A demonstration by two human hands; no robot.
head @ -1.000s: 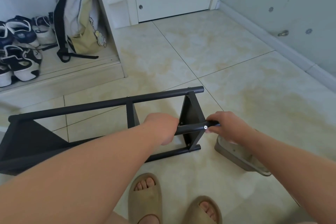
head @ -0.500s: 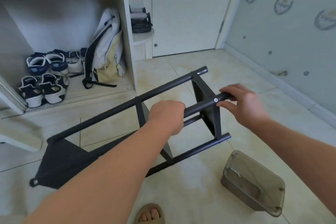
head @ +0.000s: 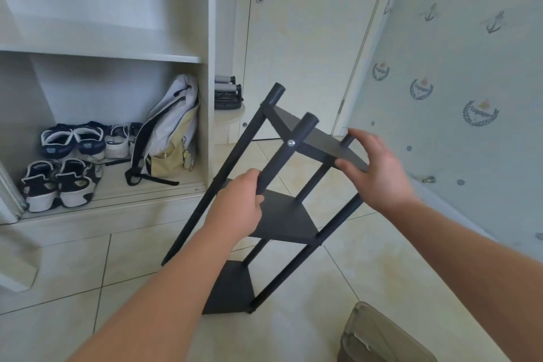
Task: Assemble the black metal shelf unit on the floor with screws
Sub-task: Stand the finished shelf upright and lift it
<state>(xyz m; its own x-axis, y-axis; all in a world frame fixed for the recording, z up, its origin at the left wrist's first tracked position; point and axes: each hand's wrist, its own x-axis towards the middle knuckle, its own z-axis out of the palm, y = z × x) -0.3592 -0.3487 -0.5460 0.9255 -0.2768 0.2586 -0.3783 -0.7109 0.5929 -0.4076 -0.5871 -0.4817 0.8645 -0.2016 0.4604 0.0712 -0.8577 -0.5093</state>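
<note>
Flooring (head: 382, 244) of pale tile serves as the work surface. An open cupboard (head: 205, 38) stands at the left (shoes (head: 61, 182) and a backpack (head: 167, 132) are stored in it), and a closed door (head: 293, 53) lies behind.

The black shelf unit (head: 282, 220) is held tilted in front of the cupboard. Its foot end appears to rest on the tile near the person, and its top end is raised toward the door. 3 panels are seen joined to 4 posts. A translucent container (head: 382, 338) lies near the foot end at the lower right; its contents cannot be made out.

The left hand (head: 238, 209) is wrapped fully around the near post (head: 282, 153), just above the middle panel. The right hand (head: 379, 173) is spread, with fingers nearly straight. Its thumb is set against the edge of the top panel (head: 317, 141) and its fingers reach over toward the far post. No closed grasp is shown there.

1 screw (head: 291, 142) is seated in the near post at the top panel joint.

Assembly is judged to be largely complete, since every visible panel is carried by the posts. The remaining work is judged to be standing the unit upright and checking the fasteners. The other joints are too dark or hidden for their screws to be confirmed.
</note>
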